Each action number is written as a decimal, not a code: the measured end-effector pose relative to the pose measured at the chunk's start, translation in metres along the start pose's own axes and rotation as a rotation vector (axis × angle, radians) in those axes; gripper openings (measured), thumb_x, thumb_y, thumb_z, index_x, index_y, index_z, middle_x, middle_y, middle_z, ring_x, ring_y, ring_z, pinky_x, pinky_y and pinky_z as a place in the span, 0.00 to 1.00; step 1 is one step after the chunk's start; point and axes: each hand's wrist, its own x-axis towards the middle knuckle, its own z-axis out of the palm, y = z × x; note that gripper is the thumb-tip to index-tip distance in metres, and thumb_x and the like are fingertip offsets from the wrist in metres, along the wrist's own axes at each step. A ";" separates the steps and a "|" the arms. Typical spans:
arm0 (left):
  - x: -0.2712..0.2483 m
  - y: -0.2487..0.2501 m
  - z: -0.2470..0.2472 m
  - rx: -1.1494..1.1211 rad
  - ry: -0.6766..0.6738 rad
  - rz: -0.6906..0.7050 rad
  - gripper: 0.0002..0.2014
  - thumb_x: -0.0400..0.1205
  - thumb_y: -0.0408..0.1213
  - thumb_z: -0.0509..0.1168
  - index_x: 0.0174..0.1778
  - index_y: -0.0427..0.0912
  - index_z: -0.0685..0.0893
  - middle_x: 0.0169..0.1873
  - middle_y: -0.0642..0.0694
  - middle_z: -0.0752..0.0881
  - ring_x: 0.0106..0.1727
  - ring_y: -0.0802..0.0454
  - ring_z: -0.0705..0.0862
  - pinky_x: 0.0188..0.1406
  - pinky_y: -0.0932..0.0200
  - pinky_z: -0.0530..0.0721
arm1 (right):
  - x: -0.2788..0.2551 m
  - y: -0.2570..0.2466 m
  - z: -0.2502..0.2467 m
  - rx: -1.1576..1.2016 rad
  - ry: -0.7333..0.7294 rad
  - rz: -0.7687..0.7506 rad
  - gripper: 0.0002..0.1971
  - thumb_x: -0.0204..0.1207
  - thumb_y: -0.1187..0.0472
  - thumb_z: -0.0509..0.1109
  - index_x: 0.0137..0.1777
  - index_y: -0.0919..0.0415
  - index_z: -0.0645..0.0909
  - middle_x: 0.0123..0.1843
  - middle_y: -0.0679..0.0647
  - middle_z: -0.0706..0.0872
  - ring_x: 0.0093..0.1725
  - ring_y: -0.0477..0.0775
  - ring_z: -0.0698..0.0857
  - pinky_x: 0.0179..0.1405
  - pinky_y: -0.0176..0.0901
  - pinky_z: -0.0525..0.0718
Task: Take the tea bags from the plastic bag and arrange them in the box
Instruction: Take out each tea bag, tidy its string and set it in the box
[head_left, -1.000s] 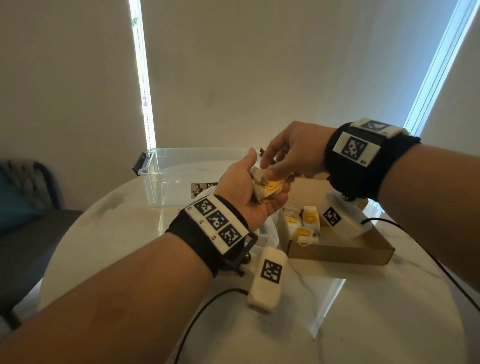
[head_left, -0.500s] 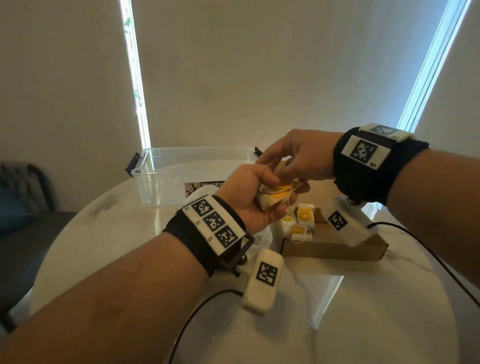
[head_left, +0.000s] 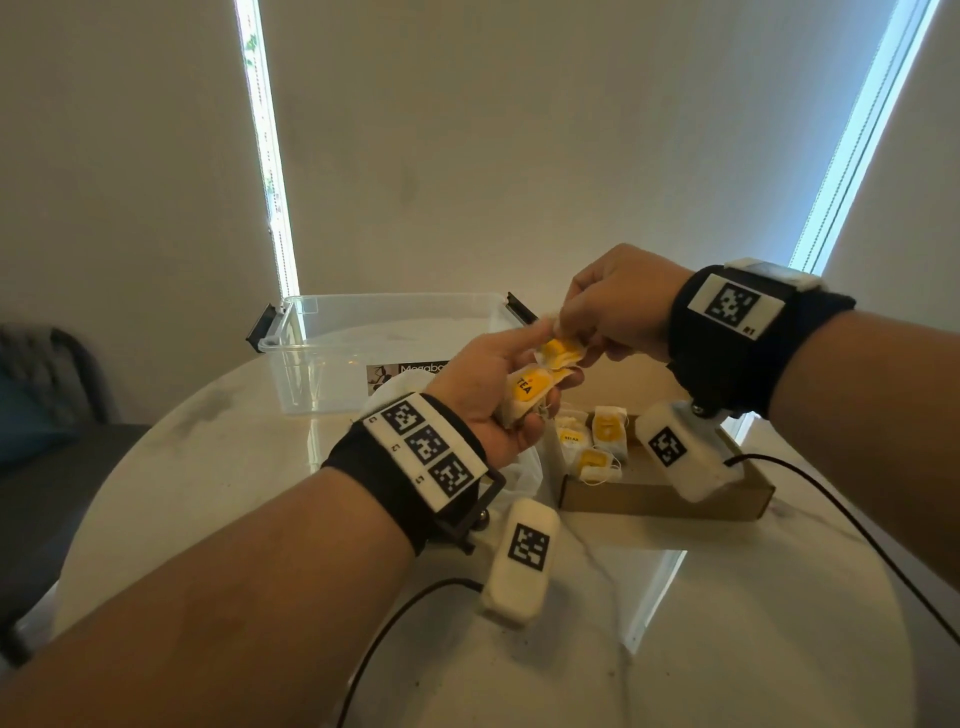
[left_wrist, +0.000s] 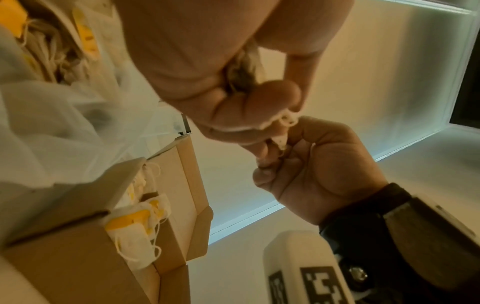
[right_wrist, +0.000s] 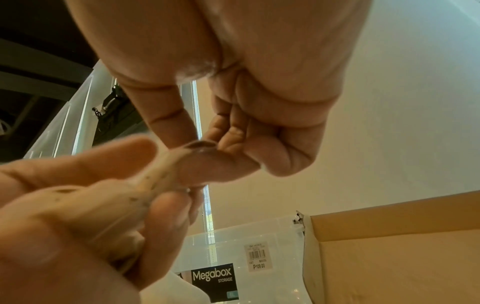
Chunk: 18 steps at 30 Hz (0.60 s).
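Note:
My left hand (head_left: 519, 387) is raised over the table and grips a small bundle of tea bags (head_left: 530, 389) with yellow tags. My right hand (head_left: 574, 332) pinches one tea bag (head_left: 561, 353) at the top of that bundle, between thumb and fingers. The right wrist view shows that pinch (right_wrist: 205, 152) on the pale tea bag (right_wrist: 155, 176) up close. The open cardboard box (head_left: 665, 493) lies below the hands, with three tea bags (head_left: 592, 441) at its left end. The white plastic bag (head_left: 522, 467) lies crumpled under my left wrist, and holds more tea bags (left_wrist: 52, 47).
A clear plastic storage container (head_left: 363, 353) with black latches stands behind the hands on the round marble table (head_left: 260, 493). Black cables (head_left: 857, 519) run across the table on the right and at the front. A dark chair (head_left: 47, 415) stands at the left.
Both hands have risen a little. My right hand has drawn one tea bag up and partly out of the bundle in my left hand, whose yellow tags now show.

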 end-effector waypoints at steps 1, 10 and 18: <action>0.001 0.000 0.000 0.033 0.033 -0.001 0.18 0.83 0.52 0.67 0.58 0.40 0.84 0.41 0.43 0.89 0.26 0.57 0.78 0.13 0.68 0.73 | 0.000 0.001 0.000 -0.001 -0.008 0.004 0.04 0.75 0.66 0.77 0.46 0.67 0.88 0.38 0.60 0.93 0.29 0.47 0.89 0.39 0.45 0.84; 0.021 -0.010 0.002 0.002 0.216 0.087 0.18 0.79 0.50 0.73 0.59 0.43 0.85 0.40 0.46 0.83 0.22 0.59 0.76 0.12 0.66 0.69 | -0.006 0.006 0.002 0.155 -0.056 0.110 0.11 0.77 0.55 0.78 0.51 0.63 0.88 0.43 0.58 0.94 0.35 0.52 0.91 0.33 0.41 0.78; 0.021 -0.016 0.013 0.147 0.151 0.067 0.11 0.80 0.44 0.73 0.52 0.43 0.85 0.38 0.47 0.83 0.21 0.60 0.73 0.12 0.67 0.67 | -0.006 0.021 -0.010 0.229 0.047 0.066 0.06 0.76 0.63 0.78 0.51 0.63 0.88 0.41 0.57 0.94 0.33 0.49 0.91 0.38 0.41 0.84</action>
